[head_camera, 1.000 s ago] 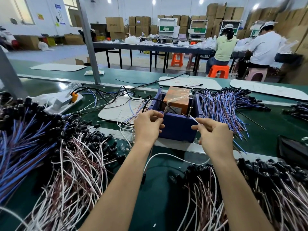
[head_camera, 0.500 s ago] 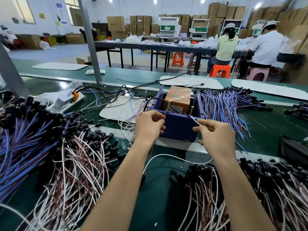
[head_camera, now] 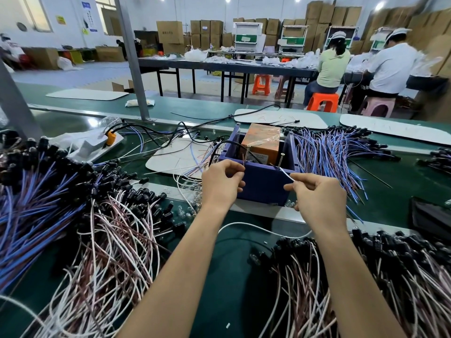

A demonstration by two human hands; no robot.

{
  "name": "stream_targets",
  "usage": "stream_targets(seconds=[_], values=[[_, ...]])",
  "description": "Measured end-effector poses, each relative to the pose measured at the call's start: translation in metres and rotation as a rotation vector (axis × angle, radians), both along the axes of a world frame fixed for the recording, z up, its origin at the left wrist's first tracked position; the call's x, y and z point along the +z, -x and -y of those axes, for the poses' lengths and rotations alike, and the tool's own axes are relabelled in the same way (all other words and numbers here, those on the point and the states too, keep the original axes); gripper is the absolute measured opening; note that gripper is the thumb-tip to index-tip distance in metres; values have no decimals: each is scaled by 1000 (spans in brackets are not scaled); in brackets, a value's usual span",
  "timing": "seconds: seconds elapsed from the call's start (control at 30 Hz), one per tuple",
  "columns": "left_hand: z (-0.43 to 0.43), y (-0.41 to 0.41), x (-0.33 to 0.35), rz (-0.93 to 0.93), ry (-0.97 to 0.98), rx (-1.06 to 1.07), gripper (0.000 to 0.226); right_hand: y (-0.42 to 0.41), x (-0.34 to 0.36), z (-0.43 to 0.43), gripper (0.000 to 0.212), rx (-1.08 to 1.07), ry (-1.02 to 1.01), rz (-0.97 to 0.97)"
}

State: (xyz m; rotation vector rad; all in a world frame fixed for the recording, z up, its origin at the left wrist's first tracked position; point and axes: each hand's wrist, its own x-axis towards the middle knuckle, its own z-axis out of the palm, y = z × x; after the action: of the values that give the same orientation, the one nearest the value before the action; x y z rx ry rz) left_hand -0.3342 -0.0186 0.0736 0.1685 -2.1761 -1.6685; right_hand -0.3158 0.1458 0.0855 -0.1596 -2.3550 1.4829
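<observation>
White wire [head_camera: 287, 174] pinched at blue box [head_camera: 263, 189]

White wire slants off the box's near rim, its end pinched by the right hand [head_camera: 319, 198]. Just left, apart from it, the left hand [head_camera: 220, 185] pinches a thin strand [head_camera: 243, 162]. An orange carton [head_camera: 261, 140] stands inside the box. Wire bundles [head_camera: 102, 240] crowd the near left and right.

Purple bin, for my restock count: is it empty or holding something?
Not empty: an orange carton sits inside the purple bin, rising above its rim. How full it is beneath, cannot tell.

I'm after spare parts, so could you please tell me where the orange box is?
In the head view, the orange box stands inside the purple bin at mid-bench, with the blue wires fanned out to its right.
</observation>
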Motion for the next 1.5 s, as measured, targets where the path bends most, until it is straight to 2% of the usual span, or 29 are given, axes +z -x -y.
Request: stream_targets(seconds=[0.87, 1.33, 1.5], values=[[1, 2, -2, -3, 12, -13, 21, -5, 6, 0, 23, -2, -16, 9], [2, 2, -1, 6, -11, -21, 21, -2, 4, -4, 27, -89, 144, -106], [2, 2, -1, 5, -7, -20, 21, -1, 3, -2, 24, -44, 149, -94]])
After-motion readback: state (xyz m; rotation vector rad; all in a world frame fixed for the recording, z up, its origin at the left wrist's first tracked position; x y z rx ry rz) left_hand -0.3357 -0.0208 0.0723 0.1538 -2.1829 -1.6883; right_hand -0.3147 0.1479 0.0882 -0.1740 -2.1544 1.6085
